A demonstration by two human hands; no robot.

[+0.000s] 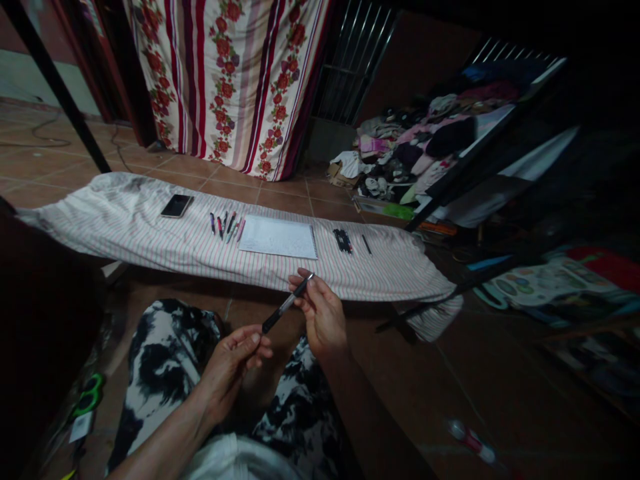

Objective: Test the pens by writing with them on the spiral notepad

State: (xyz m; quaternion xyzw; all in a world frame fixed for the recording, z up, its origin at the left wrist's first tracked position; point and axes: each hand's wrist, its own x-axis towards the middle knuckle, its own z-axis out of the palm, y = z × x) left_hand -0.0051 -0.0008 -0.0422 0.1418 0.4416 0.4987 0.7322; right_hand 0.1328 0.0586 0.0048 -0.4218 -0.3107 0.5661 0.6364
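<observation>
A black pen (286, 305) is held between both my hands above my lap. My left hand (235, 363) pinches its lower end with curled fingers. My right hand (323, 313) grips its upper, silver-tipped end. Ahead, a striped cloth (125, 227) lies on the tiled floor. On it rest a spiral notebook (279, 237), a row of several coloured pens (227, 225), a dark bunch of pens (343, 241), a single black pen (367, 244) and a phone (177, 205).
A floral striped mattress (235, 80) leans upright at the back. A pile of clothes (415, 147) lies on a slanted dark frame at right. Green scissors (89, 395) sit at lower left. A small bottle (470, 440) lies on the floor at lower right.
</observation>
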